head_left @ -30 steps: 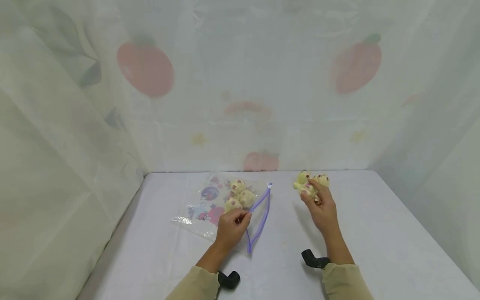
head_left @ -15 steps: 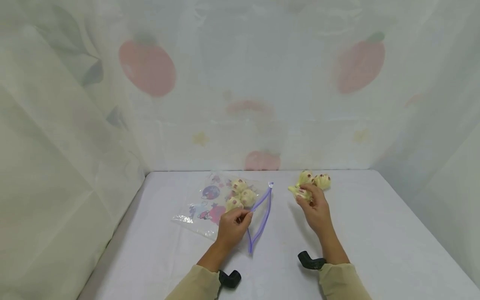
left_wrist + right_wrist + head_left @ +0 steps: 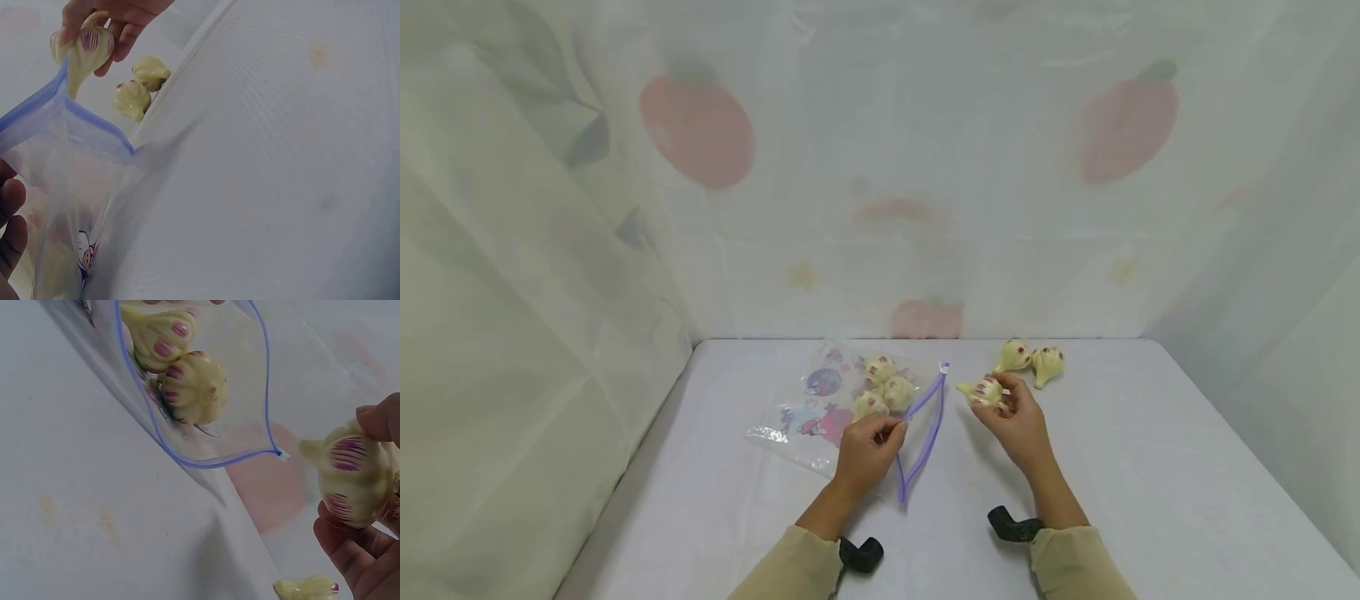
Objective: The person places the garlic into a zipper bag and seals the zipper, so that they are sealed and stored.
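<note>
A clear printed zip bag (image 3: 808, 450) with a purple zip edge lies on the table, its mouth gaping towards the right. My left hand (image 3: 867, 454) pinches the near side of that mouth. Several pale garlic bulbs with purple streaks are inside, two of them plain in the right wrist view: one bulb (image 3: 195, 389) and another bulb (image 3: 161, 339). My right hand (image 3: 1021, 425) holds a garlic bulb (image 3: 985, 392) just right of the bag's mouth, stem pointing at it. In the right wrist view the held bulb (image 3: 353, 472) sits between thumb and fingers.
Two more garlic bulbs lie near the table's back edge: one bulb (image 3: 1015, 355) and beside it another bulb (image 3: 1048, 365). A white cloth covers the table (image 3: 1150, 475). Fruit-printed curtains (image 3: 1000, 167) hang behind and at both sides.
My right hand has moved left, carrying one garlic bulb away from the other two towards the bag's mouth. The left hand and the bag have stayed nearly still.
</note>
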Demonstrator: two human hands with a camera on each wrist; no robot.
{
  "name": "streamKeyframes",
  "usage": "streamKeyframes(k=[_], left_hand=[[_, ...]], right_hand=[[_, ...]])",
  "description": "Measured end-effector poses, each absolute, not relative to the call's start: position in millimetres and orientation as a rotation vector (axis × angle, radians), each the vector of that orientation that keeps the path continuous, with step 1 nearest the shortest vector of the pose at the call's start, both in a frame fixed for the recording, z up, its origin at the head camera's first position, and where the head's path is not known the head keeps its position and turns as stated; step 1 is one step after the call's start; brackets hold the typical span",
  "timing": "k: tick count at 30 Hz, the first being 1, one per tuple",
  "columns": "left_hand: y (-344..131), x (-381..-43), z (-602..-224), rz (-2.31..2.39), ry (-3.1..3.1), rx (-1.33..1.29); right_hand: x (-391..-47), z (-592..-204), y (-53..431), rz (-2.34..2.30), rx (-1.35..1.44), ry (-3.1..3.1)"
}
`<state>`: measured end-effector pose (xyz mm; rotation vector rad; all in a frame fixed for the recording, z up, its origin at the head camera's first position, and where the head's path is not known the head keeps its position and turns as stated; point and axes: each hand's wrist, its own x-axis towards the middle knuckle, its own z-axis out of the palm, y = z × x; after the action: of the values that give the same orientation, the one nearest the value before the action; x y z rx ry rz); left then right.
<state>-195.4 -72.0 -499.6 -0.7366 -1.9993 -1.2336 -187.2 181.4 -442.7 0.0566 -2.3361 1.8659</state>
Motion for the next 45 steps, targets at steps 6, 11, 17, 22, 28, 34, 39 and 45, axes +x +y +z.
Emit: streamKeyframes(k=[6,11,17,22,28,34,39,45], left_hand=[[-71.2,-195.0,-496.8,-1.243,-2.001,-0.735],[-71.2,-194.7,-497.4,-1.244,-2.008,-0.73],[-71.7,-194.2,-497.8,-1.23,-2.015,-0.717],[-71.4,-194.0,-496.5,-1.235,-2.011,-0.722],[-71.6,-194.1,-497.4,-1.241,-2.008,-0.72],[-71.5,-194.1,-496.0,-1.247,-2.017,-0.715],[-71.4,-194.0,-495.5,-1.243,-2.009,-0.716],[-70.6,-194.5,-496.9,-1.242,-1.99,-0.72]], right_hand=[[-194.2,-454.7,180.0,1.887,0.034,-2.38],[-197.3,-465.7,178.9,1.802,0.038,-2.407],[-194.2,-468.6,169.5,1.638,0.041,-2.5],[-192.4,-471.1,164.4,1.593,0.073,-2.497],[-192.8,-473.4,162.6,1.568,0.119,-2.48],[-193.9,-474.6,158.5,1.575,0.134,-2.496],[-193.2,-479.1,147.6,1.561,0.143,-2.548],[-194.9,-485.4,125.7,1.507,0.11,-2.651]])
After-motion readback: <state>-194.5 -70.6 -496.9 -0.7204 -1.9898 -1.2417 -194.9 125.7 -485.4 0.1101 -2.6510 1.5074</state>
